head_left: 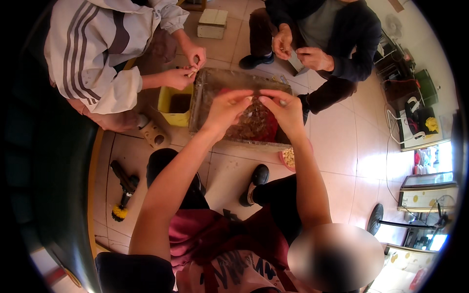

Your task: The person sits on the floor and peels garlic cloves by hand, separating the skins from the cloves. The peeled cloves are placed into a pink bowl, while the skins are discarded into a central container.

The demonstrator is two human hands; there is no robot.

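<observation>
Head view: a clear tray on the floor holds a heap of reddish-brown husks and pieces, so much seems left to work through; the pink bowl just beside its near edge holds a modest pile of pale peeled bits, judged the finished share. The left hand and right hand are raised over the tray, forearms stretched forward, fingertips nearly meeting. Their fingers pinch closed on a small pale piece between them. Two other people's hands work at the tray's far side.
</observation>
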